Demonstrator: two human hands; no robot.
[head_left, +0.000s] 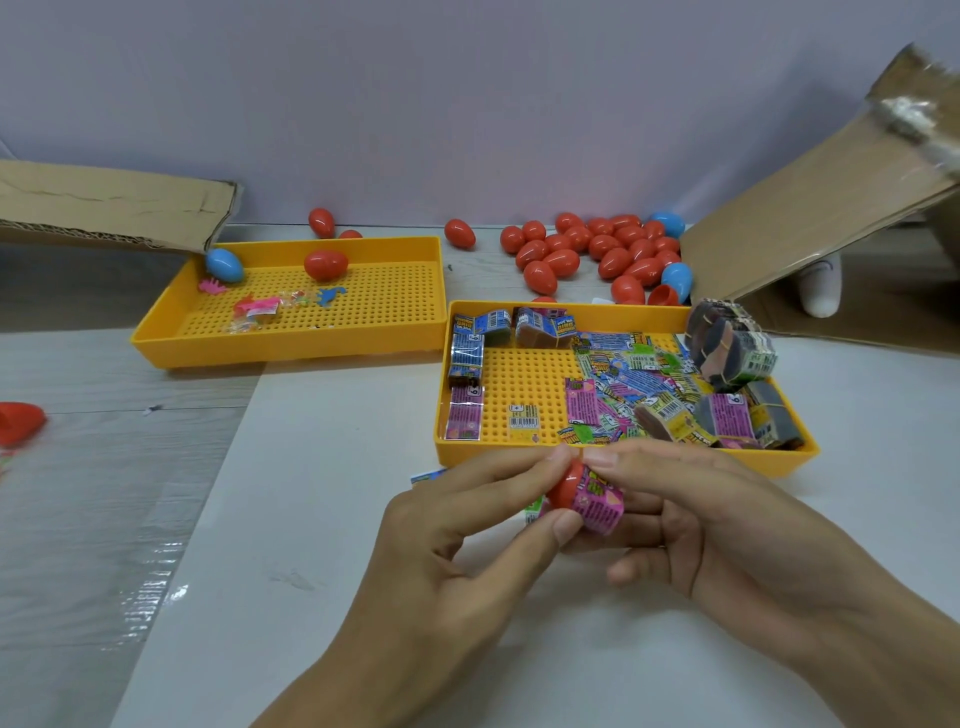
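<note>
White table (322, 519) in view, and two yellow perforated trays sit on it: the left tray (291, 348) farther back, the right tray (774, 460) nearer, their corners close together. Behind them lies a loose heap of red and blue eggs (597, 249). At the left edge there's a blurred red piece (18, 421), perhaps an egg half.

Red egg shell (565, 487): smooth glossy hard plastic. Pink leaflet (602, 508) on it: thin printed paper, slight sheen. Egg pile (597, 249): same shiny plastic. Far yellow tray (291, 347) and near yellow tray (769, 460): moulded plastic, satin, perforated floors. Box flaps (810, 223): raw corrugated cardboard, matt, ragged edges. Tabletop (322, 545): matt white. Left sheet (78, 519): clear wrinkled glossy film.
</note>
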